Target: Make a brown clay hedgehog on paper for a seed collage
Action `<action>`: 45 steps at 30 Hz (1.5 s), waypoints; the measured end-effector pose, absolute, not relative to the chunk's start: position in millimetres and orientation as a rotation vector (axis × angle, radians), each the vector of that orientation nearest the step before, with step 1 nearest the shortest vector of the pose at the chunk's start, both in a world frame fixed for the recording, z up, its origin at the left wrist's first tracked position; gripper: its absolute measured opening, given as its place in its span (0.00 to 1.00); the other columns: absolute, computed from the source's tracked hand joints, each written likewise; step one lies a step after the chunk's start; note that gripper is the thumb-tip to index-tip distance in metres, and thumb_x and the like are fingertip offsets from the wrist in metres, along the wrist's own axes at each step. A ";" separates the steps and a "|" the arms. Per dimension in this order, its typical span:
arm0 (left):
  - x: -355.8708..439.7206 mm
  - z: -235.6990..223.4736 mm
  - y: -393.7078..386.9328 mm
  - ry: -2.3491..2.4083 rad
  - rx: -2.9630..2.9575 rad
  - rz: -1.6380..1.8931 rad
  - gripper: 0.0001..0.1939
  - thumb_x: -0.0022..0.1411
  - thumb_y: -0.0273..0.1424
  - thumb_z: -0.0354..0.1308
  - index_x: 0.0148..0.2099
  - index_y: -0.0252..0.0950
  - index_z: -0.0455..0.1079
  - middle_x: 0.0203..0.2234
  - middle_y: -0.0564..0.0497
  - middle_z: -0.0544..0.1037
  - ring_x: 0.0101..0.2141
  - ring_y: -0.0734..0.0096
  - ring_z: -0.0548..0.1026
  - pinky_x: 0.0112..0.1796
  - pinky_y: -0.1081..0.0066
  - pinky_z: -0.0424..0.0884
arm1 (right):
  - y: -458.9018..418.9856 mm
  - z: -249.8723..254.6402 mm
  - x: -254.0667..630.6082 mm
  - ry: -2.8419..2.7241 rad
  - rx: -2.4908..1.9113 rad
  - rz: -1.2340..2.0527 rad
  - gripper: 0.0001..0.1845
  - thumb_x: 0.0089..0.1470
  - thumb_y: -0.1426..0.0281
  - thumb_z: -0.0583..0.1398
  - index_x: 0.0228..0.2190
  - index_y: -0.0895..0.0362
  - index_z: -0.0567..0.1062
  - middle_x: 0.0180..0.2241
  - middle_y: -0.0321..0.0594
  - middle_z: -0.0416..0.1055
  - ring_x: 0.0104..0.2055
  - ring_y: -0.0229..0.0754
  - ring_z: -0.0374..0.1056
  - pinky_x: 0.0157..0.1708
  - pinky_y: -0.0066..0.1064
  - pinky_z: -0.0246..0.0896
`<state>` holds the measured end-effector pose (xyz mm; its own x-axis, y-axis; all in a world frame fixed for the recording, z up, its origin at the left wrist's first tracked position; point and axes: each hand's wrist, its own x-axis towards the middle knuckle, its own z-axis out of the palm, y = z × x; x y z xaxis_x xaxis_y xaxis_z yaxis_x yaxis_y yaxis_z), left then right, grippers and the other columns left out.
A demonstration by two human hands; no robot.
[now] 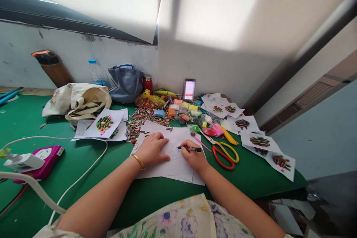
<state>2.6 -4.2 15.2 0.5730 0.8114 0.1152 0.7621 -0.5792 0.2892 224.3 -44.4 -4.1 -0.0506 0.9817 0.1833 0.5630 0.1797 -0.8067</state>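
White paper sheets (156, 171) lie stacked before me on the green table. My left hand (153, 149), with a gold bangle at the wrist, rests flat on the top sheet, fingers and thumb apart. A black pen (193, 149) is gripped in my right hand (193, 158), its tip on or just above the paper. Faint pen lines (175, 145) show between the two hands. Beyond the left hand spreads a heap of striped sunflower seeds (143, 119), and a few loose ones lie on the sheet's upper edge. Scissors (224, 152) with red and yellow handles lie right of the right hand.
Coloured clay packets (192, 108) and a propped phone (189, 90) stand behind the paper. Seed-decorated sheets (259, 141) line the right edge; another decorated sheet (104, 123) lies left. Cloth bags (126, 83) sit at the back. A white cable (83, 182) and pink power strip (47, 161) occupy the left.
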 end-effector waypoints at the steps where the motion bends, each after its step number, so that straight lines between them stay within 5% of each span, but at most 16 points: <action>1: 2.7 15.7 -4.3 1.319 2.594 0.343 0.35 0.45 0.52 0.67 0.55 0.45 0.70 0.45 0.46 0.70 0.48 0.53 0.67 0.51 0.59 0.62 | -44.2 -4.4 224.4 -1.708 -1.478 0.713 0.07 0.52 0.69 0.55 0.30 0.54 0.74 0.28 0.35 0.73 0.32 0.41 0.67 0.33 0.30 0.59; 45: 1.2 15.2 -4.7 1.318 2.555 0.353 0.36 0.45 0.51 0.68 0.55 0.45 0.70 0.47 0.46 0.70 0.49 0.53 0.67 0.51 0.59 0.62 | -37.7 -8.3 233.8 -1.660 -1.458 0.685 0.07 0.52 0.69 0.54 0.29 0.54 0.73 0.27 0.36 0.72 0.32 0.42 0.67 0.33 0.31 0.60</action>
